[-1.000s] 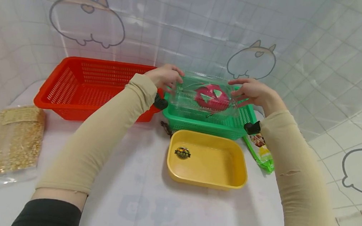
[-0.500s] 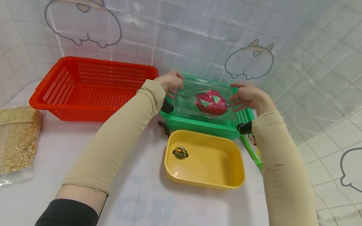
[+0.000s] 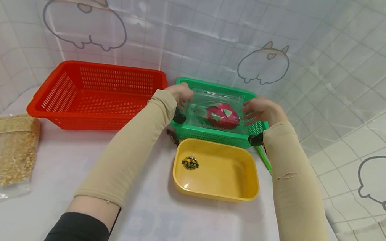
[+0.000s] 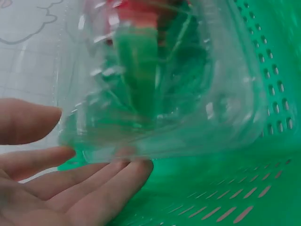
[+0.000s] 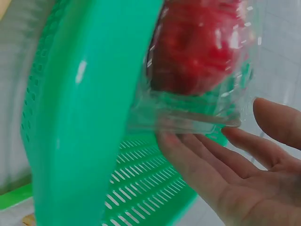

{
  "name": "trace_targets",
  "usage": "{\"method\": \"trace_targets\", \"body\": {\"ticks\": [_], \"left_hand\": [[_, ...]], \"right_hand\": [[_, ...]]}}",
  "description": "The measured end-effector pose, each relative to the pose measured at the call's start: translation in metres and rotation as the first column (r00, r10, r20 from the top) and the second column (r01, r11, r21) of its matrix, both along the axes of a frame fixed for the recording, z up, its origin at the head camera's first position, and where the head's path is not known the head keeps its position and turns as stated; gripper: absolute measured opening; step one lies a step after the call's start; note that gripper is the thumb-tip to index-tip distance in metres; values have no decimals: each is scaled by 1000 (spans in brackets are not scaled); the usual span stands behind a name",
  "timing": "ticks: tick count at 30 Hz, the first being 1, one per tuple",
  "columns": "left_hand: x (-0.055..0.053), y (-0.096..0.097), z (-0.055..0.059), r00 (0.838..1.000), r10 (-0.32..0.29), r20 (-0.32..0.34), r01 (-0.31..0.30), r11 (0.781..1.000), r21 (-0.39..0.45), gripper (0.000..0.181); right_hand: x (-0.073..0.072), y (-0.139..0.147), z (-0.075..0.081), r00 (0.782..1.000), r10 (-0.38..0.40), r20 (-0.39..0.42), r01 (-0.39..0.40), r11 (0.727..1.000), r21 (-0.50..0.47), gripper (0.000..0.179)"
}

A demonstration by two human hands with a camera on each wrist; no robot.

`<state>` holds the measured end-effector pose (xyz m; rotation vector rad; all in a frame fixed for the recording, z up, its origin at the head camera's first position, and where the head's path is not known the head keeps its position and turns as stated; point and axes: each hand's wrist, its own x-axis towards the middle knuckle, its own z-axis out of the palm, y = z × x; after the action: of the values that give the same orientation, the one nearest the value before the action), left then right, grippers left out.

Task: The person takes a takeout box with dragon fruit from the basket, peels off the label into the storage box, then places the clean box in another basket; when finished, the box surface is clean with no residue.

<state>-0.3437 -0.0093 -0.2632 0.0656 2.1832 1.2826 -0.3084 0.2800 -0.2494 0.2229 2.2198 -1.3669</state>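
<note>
A clear plastic box [image 3: 199,105] with a pinkish-red, green-tipped fruit [image 3: 224,115] inside, like a dragon fruit, sits low within the green slotted basket [image 3: 212,136]. At the box's left end is my left hand [image 3: 181,94]. In the left wrist view its fairly straight fingers [image 4: 113,188] reach to the lower edge of the box, thumb apart from them. My right hand [image 3: 263,109] is at the opposite end. The right wrist view shows its long, straight fingers [image 5: 197,174] touching the box's end from below, with the thumb raised away from it.
A red slotted basket [image 3: 93,118] stands left of the green one. In front is a yellow tub [image 3: 215,176] with a round label. A bag of yellow kernels [image 3: 9,154] lies far left, and a small dark thing [image 3: 172,136] sits between the baskets.
Both hands have lowered the clear box with the fruit from above the green basket down into it. The view has shifted slightly; baskets and tub stay put.
</note>
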Motion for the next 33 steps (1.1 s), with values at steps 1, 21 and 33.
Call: {"method": "trace_targets", "body": {"ticks": [1, 21, 33], "left_hand": [[-1, 0, -3, 1000, -6, -1, 6, 1000, -3, 67], [2, 1, -8, 997, -70, 13, 70, 997, -26, 72], [18, -5, -13, 995, -81, -61, 82, 996, 17, 62]], "right_hand": [[1, 0, -1, 1000, -3, -1, 3, 1000, -3, 60], [1, 4, -9, 998, 34, 49, -36, 999, 30, 61], [9, 4, -8, 996, 80, -28, -76, 991, 112, 57]]}}
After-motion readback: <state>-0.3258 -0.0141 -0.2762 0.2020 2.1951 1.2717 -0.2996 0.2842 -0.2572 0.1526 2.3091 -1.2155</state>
